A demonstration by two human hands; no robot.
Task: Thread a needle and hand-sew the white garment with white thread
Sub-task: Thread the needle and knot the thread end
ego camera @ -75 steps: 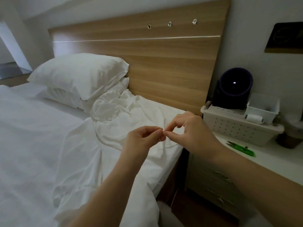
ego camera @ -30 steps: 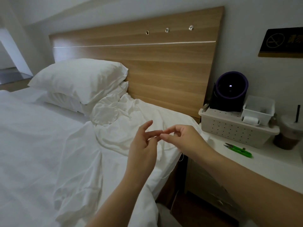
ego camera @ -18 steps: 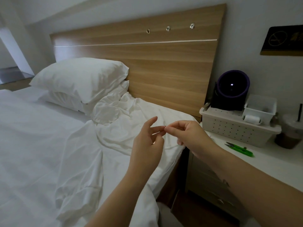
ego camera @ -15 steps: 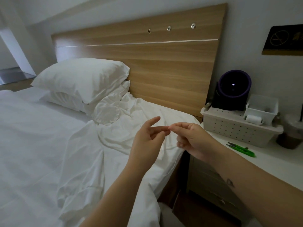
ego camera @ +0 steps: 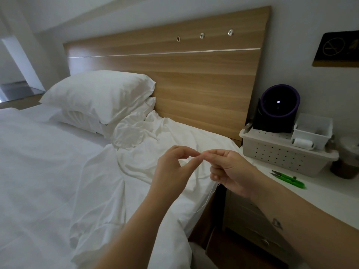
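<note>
Threading under way at the bedside: my left hand (ego camera: 174,169) pinches thumb and forefinger together, presumably on the needle, which is too fine to make out. My right hand (ego camera: 231,171) meets it tip to tip, thumb and forefinger clamped on the white thread (ego camera: 210,193), whose tail hangs below my palm. The white garment (ego camera: 155,136) lies crumpled on the bed (ego camera: 48,171) just beyond my hands, unsewn. Next, I judge, the thread end must find the eye — a job for steady fingers and a short, stiff tip — before any stitch.
</note>
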